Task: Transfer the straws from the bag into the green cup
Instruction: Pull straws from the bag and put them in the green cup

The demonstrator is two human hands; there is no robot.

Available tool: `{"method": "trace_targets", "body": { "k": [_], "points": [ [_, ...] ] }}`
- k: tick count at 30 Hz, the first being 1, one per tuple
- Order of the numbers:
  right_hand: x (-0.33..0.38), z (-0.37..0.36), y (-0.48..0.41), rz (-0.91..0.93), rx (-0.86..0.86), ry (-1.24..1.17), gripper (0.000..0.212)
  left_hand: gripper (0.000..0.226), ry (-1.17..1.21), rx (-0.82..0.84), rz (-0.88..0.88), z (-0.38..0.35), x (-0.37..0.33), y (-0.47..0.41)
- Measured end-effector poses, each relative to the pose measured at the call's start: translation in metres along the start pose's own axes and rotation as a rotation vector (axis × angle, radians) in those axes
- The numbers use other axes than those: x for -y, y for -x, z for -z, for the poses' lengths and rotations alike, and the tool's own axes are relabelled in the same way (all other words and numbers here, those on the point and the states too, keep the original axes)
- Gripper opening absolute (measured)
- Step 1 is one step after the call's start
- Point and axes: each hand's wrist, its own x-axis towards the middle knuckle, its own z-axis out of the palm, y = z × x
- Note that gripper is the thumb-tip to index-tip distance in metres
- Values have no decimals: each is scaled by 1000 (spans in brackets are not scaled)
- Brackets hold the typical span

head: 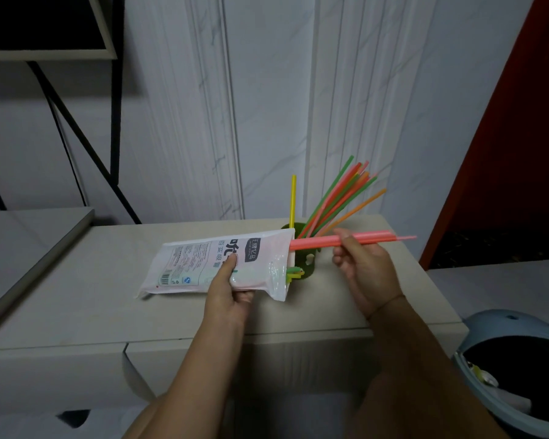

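A white plastic straw bag with printed labels is held level above the tabletop by my left hand, thumb on top. From its open right end stick out several pink straws, pinched in my right hand. Short green and yellow straw ends also peek out of the bag mouth. Behind the bag stands the green cup, mostly hidden, holding several green, orange, pink and yellow straws that fan up to the right.
The beige cabinet top carries the cup. A grey tabletop adjoins at left under a black metal frame. A light blue bin with a dark opening stands at lower right, near a red panel.
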Motion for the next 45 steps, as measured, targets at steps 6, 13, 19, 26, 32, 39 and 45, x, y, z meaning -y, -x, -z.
{"method": "trace_targets", "body": {
  "k": [6, 13, 19, 26, 32, 39, 45],
  "points": [
    [5, -6, -11, -3, 44, 129, 15, 37, -13, -22, -5, 0, -1, -7],
    [-13, -14, -14, -53, 92, 135, 12, 41, -29, -20, 4, -3, 2, -13],
    [21, 7, -33, 74, -73, 179, 9, 32, -39, -27, -35, 0, -15, -25],
    [49, 18, -51, 175, -117, 263, 11, 20, -38, -31, -58, 2, -25, -33],
    [62, 25, -57, 213, -156, 313, 10, 21, -35, -40, -69, 3, -25, -33],
    [44, -5, -64, 264, -106, 588, 14, 25, -26, -44, -55, -1, -23, -28],
    [3, -20, -69, 141, -38, 725, 9, 39, -40, -25, -55, -2, -20, -22]
  ]
}}
